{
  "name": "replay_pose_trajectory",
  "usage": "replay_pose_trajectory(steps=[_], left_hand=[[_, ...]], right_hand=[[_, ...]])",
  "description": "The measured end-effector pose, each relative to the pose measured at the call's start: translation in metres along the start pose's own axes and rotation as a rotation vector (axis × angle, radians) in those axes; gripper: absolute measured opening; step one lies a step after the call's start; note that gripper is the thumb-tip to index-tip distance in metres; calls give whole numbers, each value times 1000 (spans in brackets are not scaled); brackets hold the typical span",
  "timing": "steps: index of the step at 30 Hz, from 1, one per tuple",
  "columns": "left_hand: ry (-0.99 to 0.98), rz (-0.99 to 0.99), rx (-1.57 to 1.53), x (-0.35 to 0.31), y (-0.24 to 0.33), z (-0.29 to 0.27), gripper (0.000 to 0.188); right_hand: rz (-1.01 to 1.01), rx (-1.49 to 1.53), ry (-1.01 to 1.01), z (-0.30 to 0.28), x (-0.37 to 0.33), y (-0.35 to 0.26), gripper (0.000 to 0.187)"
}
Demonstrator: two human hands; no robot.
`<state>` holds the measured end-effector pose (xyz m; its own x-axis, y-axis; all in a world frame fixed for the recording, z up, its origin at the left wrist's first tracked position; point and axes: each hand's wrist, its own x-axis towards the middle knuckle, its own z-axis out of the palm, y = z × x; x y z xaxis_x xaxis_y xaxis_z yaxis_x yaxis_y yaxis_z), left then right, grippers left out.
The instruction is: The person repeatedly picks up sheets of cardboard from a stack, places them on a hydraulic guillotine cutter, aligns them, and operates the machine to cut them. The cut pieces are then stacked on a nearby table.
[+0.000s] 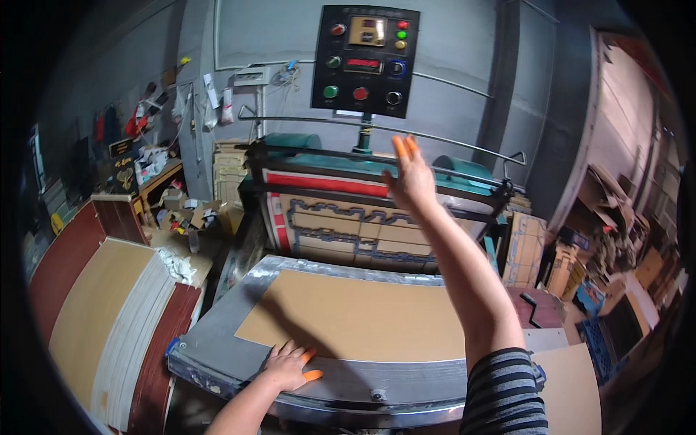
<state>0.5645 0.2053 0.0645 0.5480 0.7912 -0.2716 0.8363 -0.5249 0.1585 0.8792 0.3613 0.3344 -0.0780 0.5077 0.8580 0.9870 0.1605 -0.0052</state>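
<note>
My left hand (288,368) lies with spread fingers on the grey metal bed (341,378) of a die-cutting press, by the front edge of a flat brown cardboard sheet (362,312). Orange finger covers show on its thumb and one finger. My right hand (413,181) is raised with its fingers stretched up, two of them in orange covers, and nothing is in it. It appears in front of the press's red-edged upright plate (326,181); whether it touches anything there I cannot tell. Below, a cutting die board (326,230) with dark blade lines stands upright, partly behind my right arm.
A black control panel (365,61) with coloured buttons stands behind the press. A thin metal rail (304,119) runs across its top. To the left is a stack of cardboard sheets (101,312); at lower right lies another brown sheet (569,388). A blue crate (609,351) sits far right.
</note>
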Motion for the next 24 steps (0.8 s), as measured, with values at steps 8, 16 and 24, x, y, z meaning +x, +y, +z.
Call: replay_pose_trajectory(steps=[8,16,24], left_hand=[[62,26,-4,9,4,7,80],[16,-3,-69,4,4,-2,80],[-26,26,7,36,2,-22,77]], right_hand=[[171,-349,8,2,94,9,62],[230,-418,-142,-10,107,-17,56],[-310,-103,199,-84,16,7,53]])
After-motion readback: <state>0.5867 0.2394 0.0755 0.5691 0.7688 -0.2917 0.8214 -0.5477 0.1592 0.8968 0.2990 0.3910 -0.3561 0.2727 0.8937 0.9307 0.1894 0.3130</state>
